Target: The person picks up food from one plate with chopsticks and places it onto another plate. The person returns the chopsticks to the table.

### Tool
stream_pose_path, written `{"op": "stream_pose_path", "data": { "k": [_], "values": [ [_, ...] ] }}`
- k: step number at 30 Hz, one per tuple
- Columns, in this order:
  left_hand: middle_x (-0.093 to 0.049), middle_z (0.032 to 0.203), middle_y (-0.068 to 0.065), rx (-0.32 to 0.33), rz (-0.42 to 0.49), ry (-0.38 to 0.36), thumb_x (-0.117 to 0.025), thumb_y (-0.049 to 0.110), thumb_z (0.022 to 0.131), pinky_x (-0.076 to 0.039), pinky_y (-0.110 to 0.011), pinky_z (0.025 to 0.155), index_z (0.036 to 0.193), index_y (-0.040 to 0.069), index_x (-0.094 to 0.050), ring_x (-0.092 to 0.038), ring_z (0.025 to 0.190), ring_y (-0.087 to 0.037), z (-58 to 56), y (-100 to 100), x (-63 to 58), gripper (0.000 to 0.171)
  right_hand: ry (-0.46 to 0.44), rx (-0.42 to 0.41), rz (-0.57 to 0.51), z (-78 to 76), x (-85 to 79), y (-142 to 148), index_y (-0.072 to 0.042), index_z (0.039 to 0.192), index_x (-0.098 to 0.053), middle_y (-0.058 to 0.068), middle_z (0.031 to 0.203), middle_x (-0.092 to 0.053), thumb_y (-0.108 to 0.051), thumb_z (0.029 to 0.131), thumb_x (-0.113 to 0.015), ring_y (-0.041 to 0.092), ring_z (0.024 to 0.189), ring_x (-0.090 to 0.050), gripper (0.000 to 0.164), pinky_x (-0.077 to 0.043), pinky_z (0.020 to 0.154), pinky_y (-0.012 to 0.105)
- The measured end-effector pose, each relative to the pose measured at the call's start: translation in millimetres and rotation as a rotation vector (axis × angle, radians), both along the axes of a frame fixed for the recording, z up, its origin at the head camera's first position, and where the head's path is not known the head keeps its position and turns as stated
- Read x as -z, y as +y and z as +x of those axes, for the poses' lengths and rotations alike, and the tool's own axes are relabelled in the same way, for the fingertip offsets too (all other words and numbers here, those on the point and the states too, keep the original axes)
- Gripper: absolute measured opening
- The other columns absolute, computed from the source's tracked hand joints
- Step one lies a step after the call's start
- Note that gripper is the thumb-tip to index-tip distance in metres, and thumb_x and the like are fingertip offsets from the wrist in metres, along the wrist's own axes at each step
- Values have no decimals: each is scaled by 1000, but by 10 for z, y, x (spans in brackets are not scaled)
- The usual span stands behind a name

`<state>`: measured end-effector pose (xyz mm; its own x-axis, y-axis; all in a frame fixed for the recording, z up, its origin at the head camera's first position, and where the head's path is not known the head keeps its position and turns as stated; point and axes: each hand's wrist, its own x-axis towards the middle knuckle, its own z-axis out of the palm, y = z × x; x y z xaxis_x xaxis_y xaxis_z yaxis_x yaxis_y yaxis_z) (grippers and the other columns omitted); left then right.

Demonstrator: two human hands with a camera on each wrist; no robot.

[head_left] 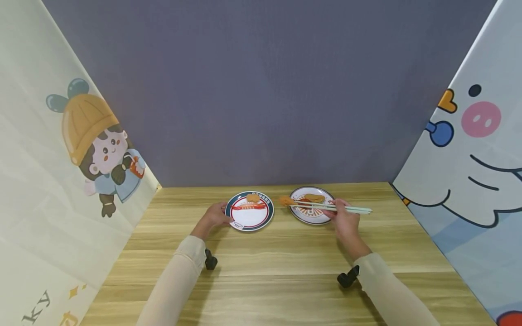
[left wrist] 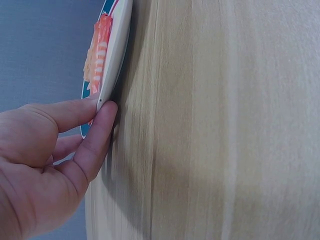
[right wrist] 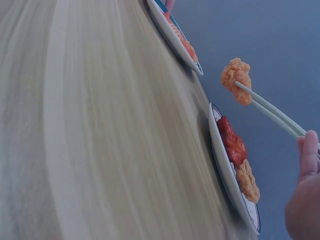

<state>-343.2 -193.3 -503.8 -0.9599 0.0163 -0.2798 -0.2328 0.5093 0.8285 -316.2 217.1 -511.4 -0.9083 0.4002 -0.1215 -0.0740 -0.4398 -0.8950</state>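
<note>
My left hand point(head_left: 217, 214) pinches the near-left rim of a teal-rimmed white plate point(head_left: 249, 220), thumb above and fingers below. On that plate lie a red-and-white striped shrimp-like piece point(left wrist: 100, 52) and a small fried piece point(head_left: 253, 198). My right hand point(head_left: 345, 222) holds a pair of pale green chopsticks point(right wrist: 275, 114). Their tips grip a lumpy orange piece of fried chicken point(right wrist: 235, 77), up in the air by the left edge of the right plate point(right wrist: 220, 155). A glossy red piece point(right wrist: 232, 142) and a breaded golden piece point(right wrist: 247, 181) lie on this plate.
Both plates are near the back of a wood-grain table point(head_left: 269, 271), close to a grey wall panel point(head_left: 269, 113). Cartoon-printed panels point(head_left: 481, 172) flank the table on both sides. Black wrist cameras point(head_left: 210, 260) sit at both cuffs.
</note>
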Motion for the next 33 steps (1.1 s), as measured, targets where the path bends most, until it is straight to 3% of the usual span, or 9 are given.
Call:
{"op": "stream_pose_path", "data": {
  "k": [18,23,29,33],
  "values": [
    [-54,137,-36,11,15,1,-71,-14,85,-65,-34,79,154,-7,-34,-71,99,-34,-6,4,7,78,-29,53,10,84,134,237,-7,92,-65,2,78,-69,-9,104,-52,12,60,-72,18,-64,64,24],
    [-56,134,-35,9,4,12,-72,-12,85,-65,-33,78,153,-6,-36,-71,96,-32,7,3,-11,77,-69,70,27,121,148,305,-2,99,-64,0,77,-70,-14,105,-54,10,58,-71,16,-63,60,23],
    [-56,135,-35,2,14,5,-72,-11,85,-65,-32,77,154,-5,-36,-70,96,-30,8,-8,-9,78,-40,56,20,145,136,358,5,109,-59,3,76,-72,-16,105,-53,10,59,-71,23,-62,57,21],
    [-56,136,-35,8,17,7,-72,-12,85,-65,-33,78,154,-6,-35,-71,96,-30,3,-11,6,78,-20,39,13,149,109,339,2,104,-61,4,77,-73,-18,106,-52,11,61,-72,22,-62,56,21]
  ]
}}
